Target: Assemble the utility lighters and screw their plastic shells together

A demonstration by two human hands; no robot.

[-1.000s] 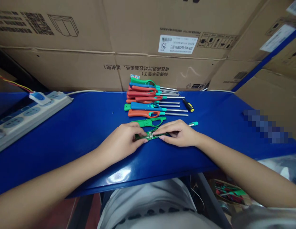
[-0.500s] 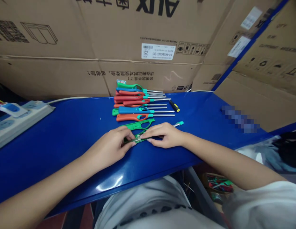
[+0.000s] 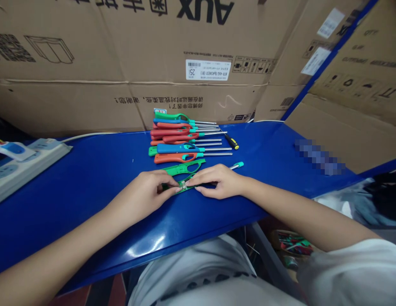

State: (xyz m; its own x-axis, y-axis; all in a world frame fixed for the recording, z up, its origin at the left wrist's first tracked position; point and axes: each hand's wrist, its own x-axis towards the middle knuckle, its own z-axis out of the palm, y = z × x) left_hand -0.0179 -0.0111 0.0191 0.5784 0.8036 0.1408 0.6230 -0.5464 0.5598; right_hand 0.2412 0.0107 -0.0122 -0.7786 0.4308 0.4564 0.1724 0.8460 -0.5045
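An opened green utility lighter shell point(image 3: 184, 189) lies on the blue table, with small pale parts and a thin metal piece showing inside. My left hand point(image 3: 149, 189) is closed, its thumb and fingers pinching the shell's left part. From the other side my right hand point(image 3: 218, 182) grips the same shell, thumb and fingertips around its middle. A metal tube with a teal tip point(image 3: 237, 165) sticks out past my right hand. Just beyond my hands lies the loose other green shell half point(image 3: 182, 169), its hollow side up. My fingers hide much of the inside.
Several utility lighters point(image 3: 177, 148) in green, blue, red and orange lie in a stack farther back. Next to them is a black-and-yellow screwdriver point(image 3: 232, 141). A power strip point(image 3: 32, 157) sits at left. Cardboard point(image 3: 121, 55) walls the back. A box of coloured parts point(image 3: 293, 244) stands below.
My left fingertips have shifted slightly on the shell, with the thumb now nearer the small inner parts. My right hand stays in nearly the same place. The view has moved a little.
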